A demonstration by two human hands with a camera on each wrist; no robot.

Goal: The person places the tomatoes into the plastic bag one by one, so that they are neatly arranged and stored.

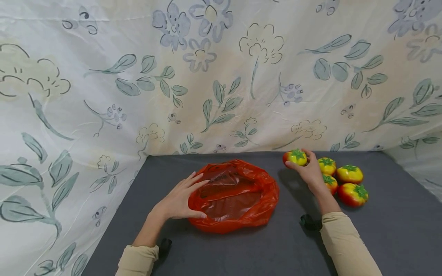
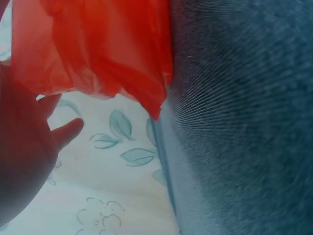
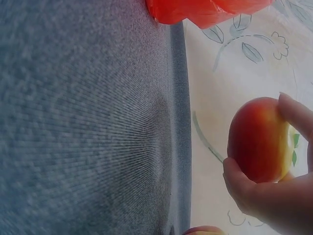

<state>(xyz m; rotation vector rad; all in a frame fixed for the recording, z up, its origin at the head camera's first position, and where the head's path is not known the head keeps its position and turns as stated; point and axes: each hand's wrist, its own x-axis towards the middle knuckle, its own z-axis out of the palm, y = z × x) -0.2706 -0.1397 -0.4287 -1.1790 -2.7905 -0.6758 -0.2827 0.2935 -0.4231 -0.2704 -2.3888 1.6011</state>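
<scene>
A red plastic bag [image 1: 238,226] sits on the dark table with its mouth spread wide and its rim rolled outward. At its left side is my left hand [image 1: 179,197], thumb and fingers spread apart along the rim; the left wrist view shows the hand [image 2: 24,142] beside the bag's wall [image 2: 98,49]. My right hand [image 1: 310,172] holds a red-and-yellow tomato [image 1: 296,158] with a green leafy top, raised above the table to the right of the bag. In the right wrist view, thumb and fingers grip the tomato [image 3: 257,139] from its sides.
Several similar tomatoes [image 1: 349,174] lie grouped on the dark table [image 1: 390,234], right of my right forearm. Floral cloth [image 1: 221,76] hangs behind the table and along both sides. Dark wrist devices [image 1: 309,222] sit under both sleeves.
</scene>
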